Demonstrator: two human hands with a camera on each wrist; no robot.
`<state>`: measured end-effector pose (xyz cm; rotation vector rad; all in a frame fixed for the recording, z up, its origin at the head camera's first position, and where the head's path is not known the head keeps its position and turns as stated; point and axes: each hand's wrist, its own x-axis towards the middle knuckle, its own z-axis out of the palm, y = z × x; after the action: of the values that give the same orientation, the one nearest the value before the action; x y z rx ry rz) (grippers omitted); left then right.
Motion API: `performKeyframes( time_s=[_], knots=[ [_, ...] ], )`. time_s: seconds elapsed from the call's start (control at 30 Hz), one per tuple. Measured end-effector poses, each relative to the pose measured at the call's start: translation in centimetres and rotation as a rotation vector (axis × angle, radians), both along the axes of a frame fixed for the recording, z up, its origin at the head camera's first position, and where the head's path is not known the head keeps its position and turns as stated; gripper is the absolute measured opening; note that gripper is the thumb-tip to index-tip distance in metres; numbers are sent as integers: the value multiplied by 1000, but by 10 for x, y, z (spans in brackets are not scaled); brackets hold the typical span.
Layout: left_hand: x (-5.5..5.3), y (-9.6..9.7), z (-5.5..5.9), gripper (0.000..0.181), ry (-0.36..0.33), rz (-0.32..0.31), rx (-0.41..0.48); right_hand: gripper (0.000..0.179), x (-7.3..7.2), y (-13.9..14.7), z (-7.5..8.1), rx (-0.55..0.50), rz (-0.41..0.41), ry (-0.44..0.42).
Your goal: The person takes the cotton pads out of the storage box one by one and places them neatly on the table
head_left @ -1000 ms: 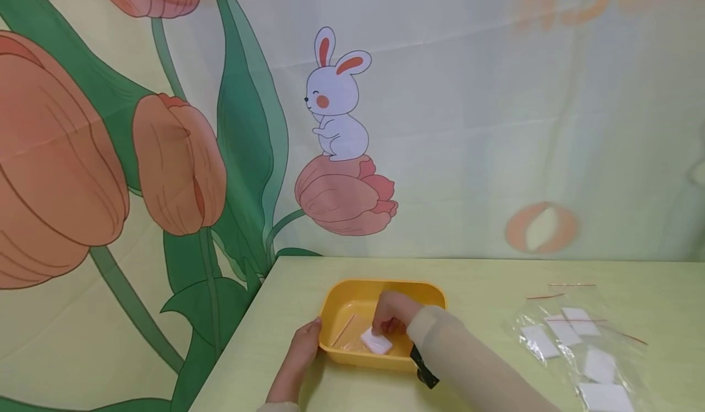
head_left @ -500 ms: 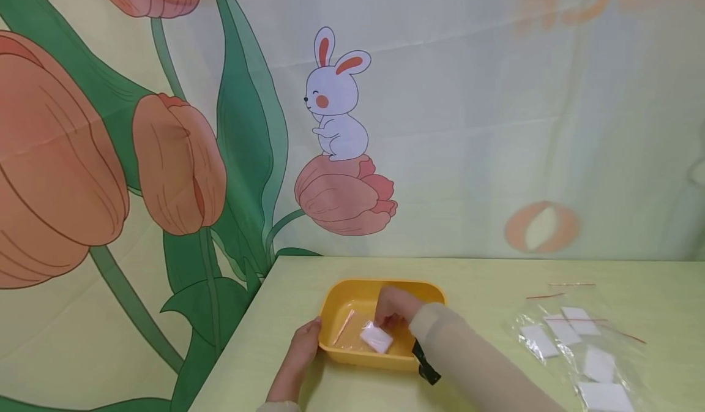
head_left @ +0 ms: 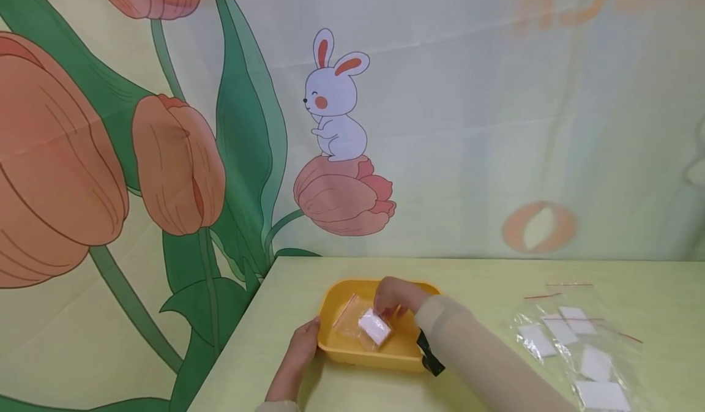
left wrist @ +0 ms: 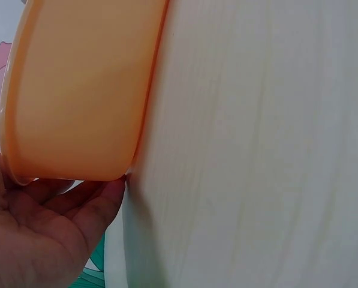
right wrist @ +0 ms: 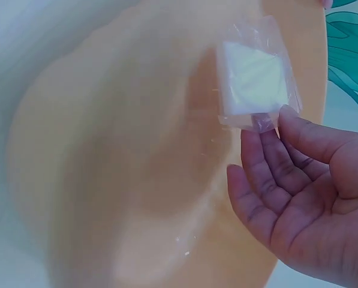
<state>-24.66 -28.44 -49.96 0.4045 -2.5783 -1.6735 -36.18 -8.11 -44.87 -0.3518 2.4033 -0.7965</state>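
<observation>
A yellow plastic tub (head_left: 374, 359) stands on the table. Within it, a small clear zip bag (head_left: 374, 327) with a red seal line holds a flat white square pad. The right hand (head_left: 398, 295) reaches into the tub and pinches the bag's edge between thumb and fingers. In the right wrist view, the bag (right wrist: 255, 78) hangs off the thumb and fingertips, pad facing the camera. At the tub's left end, the left hand (head_left: 302, 346) grips the rim and outer wall. The left wrist view shows those fingers (left wrist: 95, 210) bent against the wall, one fingertip at the bottom edge.
Several clear zip bags (head_left: 597, 363) with white pads lie overlapping on the pale table (head_left: 484, 338), right of the tub. A patterned cloth backdrop (head_left: 440, 155) with a rabbit and tulips hangs behind the table. A black strap (head_left: 431, 354) shows below the right sleeve.
The right hand has shifted slightly upward in the head view, and the bag with its pad has tilted and moved a little with it. The left hand has stayed at the tub.
</observation>
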Motion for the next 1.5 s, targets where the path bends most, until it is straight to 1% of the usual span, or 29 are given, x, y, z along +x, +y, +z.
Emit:
performKeyframes(
  time_s=[0.17,0.33,0.53,0.7,0.77,1.03,1.13,1.33,1.5],
  knots=[
    [1,1,0,51,1,-2,-10,11,2,6,8,-28,-23,22],
    [1,1,0,51,4,8,-24,10,4,11,14,-88,-36,9],
    [1,1,-1,52,-1,9,-31,7,8,20,22,-163,-17,15],
    [-1,1,-3,52,-12,18,-23,6,9,28,28,-184,-1,28],
    [-1,1,-3,53,-20,23,-21,7,9,31,29,-196,-2,27],
    [0,3,-2,52,-8,15,-26,7,7,45,27,-238,1,14],
    [1,4,-2,53,-5,11,-29,7,8,52,27,-270,7,-4],
    [0,4,-3,52,2,13,-30,8,14,66,25,-349,-15,-55],
    [-1,4,-3,52,8,10,-26,9,17,78,23,-397,-24,-72]
  ],
)
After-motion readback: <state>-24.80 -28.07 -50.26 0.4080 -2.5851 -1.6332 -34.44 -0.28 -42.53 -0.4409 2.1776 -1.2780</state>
